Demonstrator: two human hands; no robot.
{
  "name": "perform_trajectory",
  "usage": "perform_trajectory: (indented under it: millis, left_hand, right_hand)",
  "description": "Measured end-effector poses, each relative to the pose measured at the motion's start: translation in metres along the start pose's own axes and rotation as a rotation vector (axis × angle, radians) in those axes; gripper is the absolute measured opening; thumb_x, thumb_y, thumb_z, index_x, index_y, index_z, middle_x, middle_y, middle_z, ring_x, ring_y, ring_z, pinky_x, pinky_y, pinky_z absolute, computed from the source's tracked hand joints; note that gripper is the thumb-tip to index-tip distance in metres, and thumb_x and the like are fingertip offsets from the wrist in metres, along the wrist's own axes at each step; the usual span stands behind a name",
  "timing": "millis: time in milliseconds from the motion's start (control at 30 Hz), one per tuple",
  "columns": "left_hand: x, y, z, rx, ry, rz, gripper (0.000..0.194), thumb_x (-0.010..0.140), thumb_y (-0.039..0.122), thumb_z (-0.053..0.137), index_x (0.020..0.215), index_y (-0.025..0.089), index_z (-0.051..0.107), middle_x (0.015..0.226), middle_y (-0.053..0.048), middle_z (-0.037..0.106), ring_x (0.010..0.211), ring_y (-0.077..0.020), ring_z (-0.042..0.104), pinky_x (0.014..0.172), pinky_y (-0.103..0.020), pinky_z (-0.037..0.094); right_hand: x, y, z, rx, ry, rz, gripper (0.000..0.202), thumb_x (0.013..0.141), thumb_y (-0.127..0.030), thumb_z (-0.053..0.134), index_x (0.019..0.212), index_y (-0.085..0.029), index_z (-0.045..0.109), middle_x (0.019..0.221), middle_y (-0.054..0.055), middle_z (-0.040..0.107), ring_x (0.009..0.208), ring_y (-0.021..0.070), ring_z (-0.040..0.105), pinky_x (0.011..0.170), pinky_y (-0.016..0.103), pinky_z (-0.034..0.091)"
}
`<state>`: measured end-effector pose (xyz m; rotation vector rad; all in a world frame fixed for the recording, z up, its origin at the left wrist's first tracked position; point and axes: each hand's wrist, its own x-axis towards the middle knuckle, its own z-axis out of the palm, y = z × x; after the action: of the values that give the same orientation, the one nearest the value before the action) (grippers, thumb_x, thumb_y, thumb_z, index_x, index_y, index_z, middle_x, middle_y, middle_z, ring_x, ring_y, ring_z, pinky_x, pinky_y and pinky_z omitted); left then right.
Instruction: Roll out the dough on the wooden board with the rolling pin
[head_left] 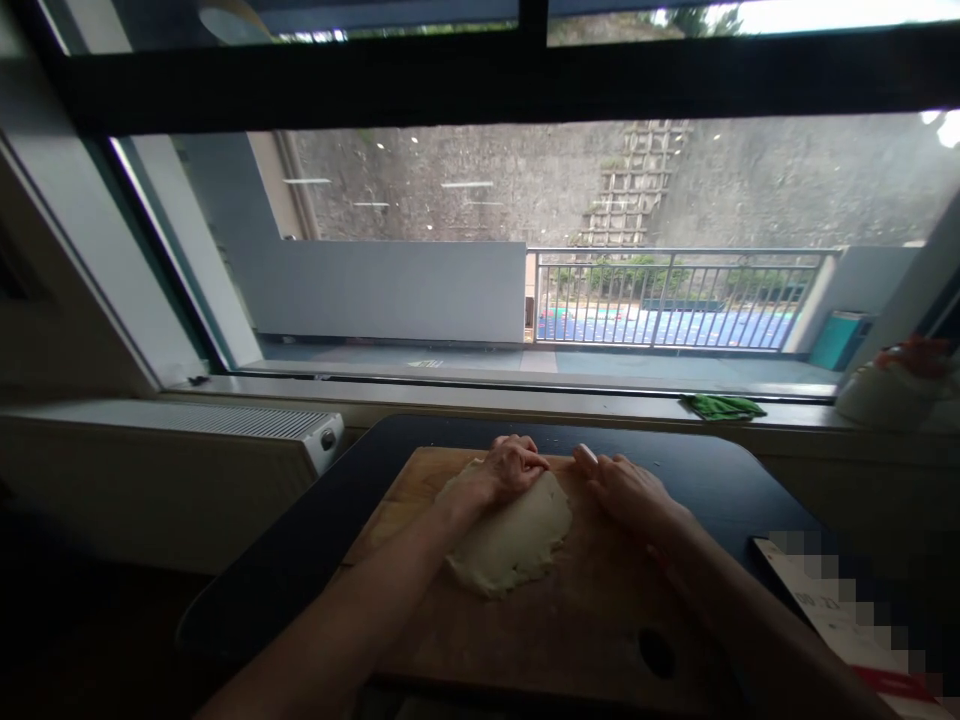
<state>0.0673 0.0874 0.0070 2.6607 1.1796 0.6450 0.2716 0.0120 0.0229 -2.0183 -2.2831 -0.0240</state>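
Note:
A flat, uneven sheet of pale dough (pixel 517 540) lies on a wooden cutting board (pixel 480 640). At the dough's far edge is my left hand (pixel 515 465), its fingers curled and closed on that edge. To the right of the dough, my right hand (pixel 626 487) rests low over the board. Its fingers are wrapped round a pale pink rod (pixel 585 457) whose rounded end sticks out past them. A pinkish bit shows under the right forearm, perhaps the same rod. Most of the rod is hidden by the hand.
The board, with a dark hole (pixel 657 652) near its front, lies on a black table (pixel 285 570) below a window. A green cloth (pixel 721 407) and a white bottle (pixel 892 390) are on the sill. A radiator (pixel 225 450) stands left; a printed card (pixel 817 600) lies right.

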Motion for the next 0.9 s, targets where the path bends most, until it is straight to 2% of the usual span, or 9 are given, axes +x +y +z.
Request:
perform_trajectory:
  millis: [133, 233, 333, 467, 633, 767, 900]
  left_hand:
    - [-0.002, 0.000, -0.001, -0.027, -0.005, 0.013, 0.025, 0.083, 0.027, 0.046, 0.085, 0.023, 0.070, 0.095, -0.001, 0.064, 0.090, -0.0167, 0.054, 0.089, -0.029, 0.036]
    - [0.000, -0.001, -0.003, -0.032, -0.040, 0.010, 0.021, 0.080, 0.025, 0.048, 0.080, 0.022, 0.070, 0.091, 0.000, 0.064, 0.088, -0.0167, 0.054, 0.084, -0.028, 0.038]
    - [0.001, 0.000, -0.006, -0.071, -0.064, -0.019, 0.023, 0.080, 0.028, 0.048, 0.083, 0.020, 0.069, 0.090, -0.002, 0.064, 0.087, -0.0171, 0.054, 0.079, -0.027, 0.041]
    - [0.004, 0.006, -0.017, -0.144, -0.179, -0.059, 0.027, 0.079, 0.034, 0.048, 0.089, 0.020, 0.069, 0.096, -0.004, 0.062, 0.087, -0.0188, 0.055, 0.074, -0.027, 0.043]
    - [0.015, 0.012, -0.033, -0.076, -0.361, -0.081, 0.026, 0.071, 0.041, 0.057, 0.087, 0.022, 0.068, 0.090, -0.002, 0.063, 0.083, -0.0189, 0.057, 0.070, -0.025, 0.044]
    - [0.023, 0.010, -0.035, -0.091, -0.410, -0.060, 0.028, 0.070, 0.041, 0.059, 0.091, 0.023, 0.067, 0.088, 0.000, 0.065, 0.082, -0.0178, 0.057, 0.073, -0.024, 0.043]
    - [0.026, 0.006, -0.032, -0.131, -0.419, -0.018, 0.028, 0.074, 0.037, 0.056, 0.095, 0.022, 0.068, 0.087, 0.000, 0.066, 0.077, -0.0165, 0.057, 0.074, -0.026, 0.041]
  right_hand:
    - [-0.003, 0.002, 0.000, 0.037, 0.034, -0.051, 0.038, 0.087, -0.034, 0.038, 0.125, -0.035, 0.039, 0.091, 0.003, 0.059, 0.085, 0.0195, 0.052, 0.069, 0.029, 0.031]
    - [-0.004, -0.004, 0.001, 0.054, 0.108, -0.031, 0.034, 0.087, -0.035, 0.039, 0.119, -0.032, 0.046, 0.100, 0.006, 0.055, 0.092, 0.0214, 0.048, 0.075, 0.032, 0.031]
    - [0.001, -0.013, 0.001, 0.087, 0.171, -0.025, 0.026, 0.086, -0.037, 0.041, 0.105, -0.028, 0.057, 0.108, 0.008, 0.050, 0.098, 0.0222, 0.044, 0.079, 0.033, 0.030]
    - [0.013, -0.023, 0.003, 0.157, 0.161, -0.081, 0.023, 0.086, -0.038, 0.042, 0.091, -0.030, 0.063, 0.105, 0.003, 0.051, 0.092, 0.0170, 0.045, 0.074, 0.028, 0.031]
    - [0.022, -0.027, 0.010, 0.201, 0.157, -0.043, 0.024, 0.081, -0.040, 0.049, 0.087, -0.022, 0.065, 0.102, 0.006, 0.052, 0.091, 0.0192, 0.043, 0.072, 0.029, 0.030]
    - [0.022, -0.028, 0.014, 0.234, 0.149, -0.035, 0.020, 0.082, -0.033, 0.049, 0.088, -0.024, 0.065, 0.096, 0.005, 0.053, 0.090, 0.0181, 0.043, 0.071, 0.028, 0.030]
    - [0.021, -0.030, 0.015, 0.266, 0.154, -0.039, 0.018, 0.082, -0.029, 0.048, 0.086, -0.025, 0.065, 0.095, 0.004, 0.054, 0.089, 0.0172, 0.043, 0.071, 0.028, 0.030]
